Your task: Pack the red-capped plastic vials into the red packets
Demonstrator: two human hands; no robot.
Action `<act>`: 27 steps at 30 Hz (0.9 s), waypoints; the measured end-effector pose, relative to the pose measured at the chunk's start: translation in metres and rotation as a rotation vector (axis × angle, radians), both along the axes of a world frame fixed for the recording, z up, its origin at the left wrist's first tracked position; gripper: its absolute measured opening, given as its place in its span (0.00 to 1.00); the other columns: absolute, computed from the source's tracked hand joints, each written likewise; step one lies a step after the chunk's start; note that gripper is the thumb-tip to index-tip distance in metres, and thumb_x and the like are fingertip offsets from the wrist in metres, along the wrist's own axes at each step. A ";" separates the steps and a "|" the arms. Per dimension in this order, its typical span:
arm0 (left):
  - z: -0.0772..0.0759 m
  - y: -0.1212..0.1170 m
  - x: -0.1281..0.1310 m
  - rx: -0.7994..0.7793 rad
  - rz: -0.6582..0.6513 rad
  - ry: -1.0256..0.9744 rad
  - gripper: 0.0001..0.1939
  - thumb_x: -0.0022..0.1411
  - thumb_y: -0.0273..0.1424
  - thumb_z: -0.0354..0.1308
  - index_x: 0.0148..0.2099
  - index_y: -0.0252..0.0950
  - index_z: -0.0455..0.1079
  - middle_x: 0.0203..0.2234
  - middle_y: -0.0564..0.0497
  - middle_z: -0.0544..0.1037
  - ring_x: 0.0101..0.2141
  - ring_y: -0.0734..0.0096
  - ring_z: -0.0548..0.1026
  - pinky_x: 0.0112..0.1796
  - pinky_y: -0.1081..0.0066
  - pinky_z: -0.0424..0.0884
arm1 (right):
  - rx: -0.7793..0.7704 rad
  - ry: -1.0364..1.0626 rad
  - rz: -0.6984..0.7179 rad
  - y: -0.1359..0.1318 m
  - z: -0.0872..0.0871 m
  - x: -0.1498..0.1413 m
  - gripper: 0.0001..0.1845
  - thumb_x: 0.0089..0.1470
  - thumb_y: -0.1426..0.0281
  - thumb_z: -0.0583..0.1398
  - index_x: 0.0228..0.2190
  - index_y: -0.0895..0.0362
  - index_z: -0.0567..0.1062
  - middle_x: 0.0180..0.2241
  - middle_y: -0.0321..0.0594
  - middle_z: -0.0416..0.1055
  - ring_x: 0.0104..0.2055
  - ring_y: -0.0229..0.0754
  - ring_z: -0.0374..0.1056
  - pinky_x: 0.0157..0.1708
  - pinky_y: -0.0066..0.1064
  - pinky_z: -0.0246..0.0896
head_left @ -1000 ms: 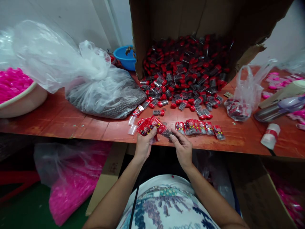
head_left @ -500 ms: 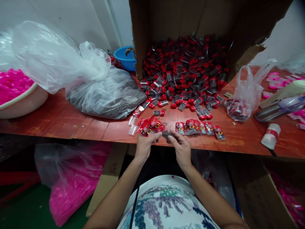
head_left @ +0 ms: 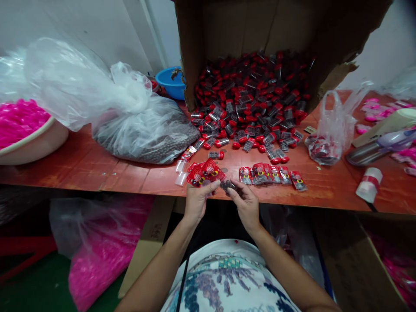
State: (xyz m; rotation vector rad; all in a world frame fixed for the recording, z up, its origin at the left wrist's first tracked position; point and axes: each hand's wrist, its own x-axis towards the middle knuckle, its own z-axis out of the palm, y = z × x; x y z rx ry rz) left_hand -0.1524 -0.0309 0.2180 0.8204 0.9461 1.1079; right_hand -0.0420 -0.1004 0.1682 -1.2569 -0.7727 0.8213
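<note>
My left hand (head_left: 196, 200) is closed on a fan of red printed packets (head_left: 204, 172) at the front edge of the red table (head_left: 97, 167). My right hand (head_left: 246, 202) pinches a small clear packet with dark beads (head_left: 226, 185), which both hands touch between them. A row of filled red packets (head_left: 271, 174) lies on the table just right of my hands. Behind them a pile of red-capped clear vials (head_left: 250, 108) spills out of a torn cardboard box (head_left: 260, 30).
A clear bag of dark beads (head_left: 146, 134) lies to the left, a cream bowl of pink parts (head_left: 30, 141) beyond it. A blue bowl (head_left: 170, 82) stands behind. At the right are a small plastic bag (head_left: 331, 134) and a tape roll (head_left: 368, 185). Pink-filled bags sit under the table.
Both hands have risen slightly toward the table edge and drawn closer together around the small packet. The view has tipped down a little.
</note>
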 end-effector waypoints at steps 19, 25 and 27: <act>0.000 0.007 -0.004 -0.014 -0.105 -0.015 0.13 0.41 0.28 0.70 0.31 0.33 0.73 0.24 0.53 0.76 0.20 0.78 0.69 0.19 0.78 0.65 | -0.067 0.373 0.176 0.004 0.018 0.006 0.16 0.45 0.64 0.66 0.38 0.55 0.76 0.33 0.36 0.75 0.29 0.37 0.71 0.29 0.32 0.71; 0.002 0.001 0.003 0.053 -0.063 0.022 0.11 0.43 0.28 0.69 0.32 0.33 0.74 0.26 0.52 0.77 0.22 0.77 0.70 0.19 0.79 0.64 | 0.023 0.043 -0.030 0.001 0.010 -0.004 0.15 0.50 0.65 0.63 0.41 0.54 0.75 0.39 0.40 0.75 0.41 0.41 0.70 0.44 0.37 0.68; 0.003 0.000 0.005 0.079 -0.063 0.058 0.11 0.44 0.27 0.69 0.33 0.32 0.75 0.27 0.51 0.77 0.24 0.75 0.72 0.19 0.79 0.64 | 0.008 0.079 -0.014 0.002 0.008 -0.005 0.15 0.50 0.65 0.63 0.41 0.54 0.75 0.39 0.40 0.75 0.39 0.41 0.71 0.41 0.36 0.69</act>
